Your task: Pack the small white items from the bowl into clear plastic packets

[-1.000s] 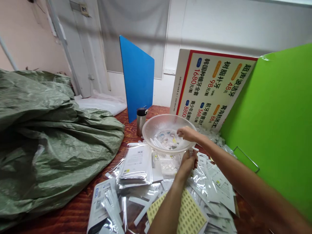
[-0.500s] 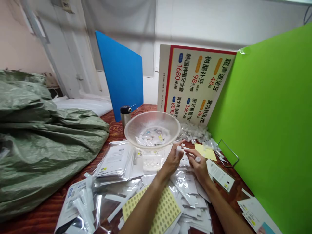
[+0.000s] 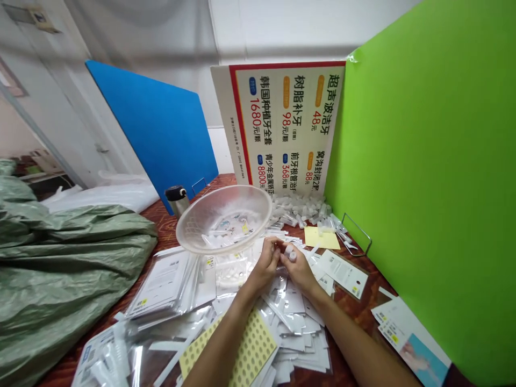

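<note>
My right hand [image 3: 297,267] is closed around small white-capped tubes [image 3: 292,255]; two caps show at its curled fingers. My left hand [image 3: 264,264] meets it fingertip to fingertip, its fingers bent together, and whatever they pinch is hidden. Below both hands lies a spread of white cards in clear sleeves [image 3: 296,322]. Just beyond them, a heap of similar small tubes [image 3: 296,207] lies by the printed board. A translucent plastic basin [image 3: 185,231] with small packets inside stands to the left of my hands.
Under my left forearm lies a yellow sticker sheet [image 3: 258,338]. A stack of sleeved cards [image 3: 159,282] is at left, with a steel flask [image 3: 177,201] behind. A blue panel [image 3: 157,129], printed board [image 3: 282,123] and green panel [image 3: 411,177] enclose the table. Green tarp [image 3: 72,269] bulges at left.
My hands have come together. The capped tube that showed in my left hand is no longer seen there; two caps now show at my right hand. The view has swung right.
</note>
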`<state>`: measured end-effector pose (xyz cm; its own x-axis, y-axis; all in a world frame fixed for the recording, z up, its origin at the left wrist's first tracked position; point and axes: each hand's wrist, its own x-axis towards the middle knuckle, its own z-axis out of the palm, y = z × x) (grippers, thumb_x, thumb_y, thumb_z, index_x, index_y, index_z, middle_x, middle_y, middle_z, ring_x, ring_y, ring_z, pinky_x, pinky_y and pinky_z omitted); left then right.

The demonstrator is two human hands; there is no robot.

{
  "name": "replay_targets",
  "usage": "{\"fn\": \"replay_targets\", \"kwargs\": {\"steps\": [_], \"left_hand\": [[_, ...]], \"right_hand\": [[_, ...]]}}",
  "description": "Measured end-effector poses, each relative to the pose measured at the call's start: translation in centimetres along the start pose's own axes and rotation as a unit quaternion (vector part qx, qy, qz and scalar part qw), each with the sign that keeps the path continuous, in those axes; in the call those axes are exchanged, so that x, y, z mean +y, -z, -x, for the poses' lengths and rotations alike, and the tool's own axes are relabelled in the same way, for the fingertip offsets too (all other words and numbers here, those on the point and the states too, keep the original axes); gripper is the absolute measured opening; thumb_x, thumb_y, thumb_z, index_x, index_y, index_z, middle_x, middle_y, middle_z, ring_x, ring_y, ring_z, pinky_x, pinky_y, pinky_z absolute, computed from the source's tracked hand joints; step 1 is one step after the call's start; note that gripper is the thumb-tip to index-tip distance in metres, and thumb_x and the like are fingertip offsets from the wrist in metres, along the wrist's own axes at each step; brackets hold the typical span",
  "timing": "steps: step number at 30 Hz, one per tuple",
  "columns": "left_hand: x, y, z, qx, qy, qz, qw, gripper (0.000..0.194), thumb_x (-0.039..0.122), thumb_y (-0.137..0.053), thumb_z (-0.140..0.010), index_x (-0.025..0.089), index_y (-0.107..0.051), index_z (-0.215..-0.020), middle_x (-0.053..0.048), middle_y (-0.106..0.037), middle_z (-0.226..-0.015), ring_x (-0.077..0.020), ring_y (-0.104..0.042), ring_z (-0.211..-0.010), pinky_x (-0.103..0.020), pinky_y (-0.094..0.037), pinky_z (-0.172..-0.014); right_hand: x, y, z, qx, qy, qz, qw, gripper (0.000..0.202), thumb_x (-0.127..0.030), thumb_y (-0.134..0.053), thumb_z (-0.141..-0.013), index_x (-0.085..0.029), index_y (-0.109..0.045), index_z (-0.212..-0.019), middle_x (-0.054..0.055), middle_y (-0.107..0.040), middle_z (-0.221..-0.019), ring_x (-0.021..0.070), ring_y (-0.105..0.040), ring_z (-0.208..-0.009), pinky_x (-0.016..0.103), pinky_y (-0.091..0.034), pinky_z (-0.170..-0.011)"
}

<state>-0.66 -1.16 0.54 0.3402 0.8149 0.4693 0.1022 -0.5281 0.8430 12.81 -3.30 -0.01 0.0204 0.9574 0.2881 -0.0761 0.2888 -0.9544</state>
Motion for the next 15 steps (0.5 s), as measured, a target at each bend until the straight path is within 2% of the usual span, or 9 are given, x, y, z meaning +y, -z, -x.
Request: {"fn": "replay_targets", "kwargs": {"steps": [4,6,7,9,12,15], "left_hand": [[-0.4,0.0,0.1,-0.010,0.011,0.033,0.999,0.033,0.029,-0.045,-0.101,0.027,-0.042,-0.134,-0.009,-0.051,-0.129,-0.0211,-0.053,-0.122,-0.042,-0.042,-0.110],[-0.6,0.0,0.1,0.002,0.015,0.082,0.997,0.042,0.030,-0.053,-0.099,0.029,-0.039,-0.139,-0.010,-0.047,-0.138,-0.0223,-0.054,-0.126,-0.044,-0.043,-0.110],[-0.6,-0.1,0.0,0.013,0.013,0.103,0.995,0.043,0.031,-0.058,-0.096,0.029,-0.043,-0.136,-0.010,-0.045,-0.142,-0.0233,-0.054,-0.127,-0.044,-0.044,-0.110],[-0.5,-0.1,-0.1,0.034,0.007,0.114,0.993,0.032,0.032,-0.067,-0.091,0.026,-0.057,-0.121,-0.010,-0.043,-0.144,-0.0256,-0.053,-0.129,-0.043,-0.046,-0.109],[-0.1,0.2,-0.1,0.070,-0.010,0.058,0.996,0.016,0.033,-0.073,-0.086,0.022,-0.070,-0.097,-0.008,-0.051,-0.126,-0.0247,-0.057,-0.121,-0.038,-0.051,-0.102],[0.4,0.6,-0.1,0.124,-0.021,-0.011,0.992,0.016,0.034,-0.075,-0.084,0.024,-0.073,-0.096,-0.004,-0.059,-0.099,-0.0194,-0.061,-0.098,-0.033,-0.052,-0.090]], "right_hand": [[0.3,0.0,-0.1,0.033,-0.048,-0.046,0.997,0.041,-0.048,-0.071,-0.080,-0.018,-0.067,-0.108,0.011,-0.074,-0.106,0.0285,-0.071,-0.098,0.045,-0.058,-0.089],[0.1,0.2,-0.2,0.029,-0.055,-0.042,0.997,0.042,-0.047,-0.074,-0.077,-0.018,-0.069,-0.107,0.011,-0.075,-0.104,0.0288,-0.071,-0.097,0.045,-0.058,-0.090],[-0.1,0.4,-0.2,0.023,-0.049,-0.036,0.998,0.041,-0.046,-0.075,-0.077,-0.018,-0.070,-0.107,0.011,-0.075,-0.104,0.0292,-0.071,-0.100,0.045,-0.056,-0.093],[-0.5,0.6,-0.2,0.003,-0.027,-0.020,0.999,0.036,-0.040,-0.076,-0.076,-0.019,-0.072,-0.105,0.010,-0.076,-0.106,0.0296,-0.069,-0.108,0.047,-0.051,-0.102],[-0.8,0.8,-0.2,-0.021,-0.018,-0.028,0.999,0.034,-0.033,-0.076,-0.073,-0.021,-0.074,-0.105,0.008,-0.075,-0.112,0.0296,-0.066,-0.114,0.048,-0.046,-0.108],[-0.5,0.6,-0.1,-0.014,-0.051,-0.085,0.995,0.039,-0.029,-0.077,-0.069,-0.022,-0.074,-0.107,0.008,-0.076,-0.113,0.0301,-0.068,-0.112,0.049,-0.048,-0.105]]}}
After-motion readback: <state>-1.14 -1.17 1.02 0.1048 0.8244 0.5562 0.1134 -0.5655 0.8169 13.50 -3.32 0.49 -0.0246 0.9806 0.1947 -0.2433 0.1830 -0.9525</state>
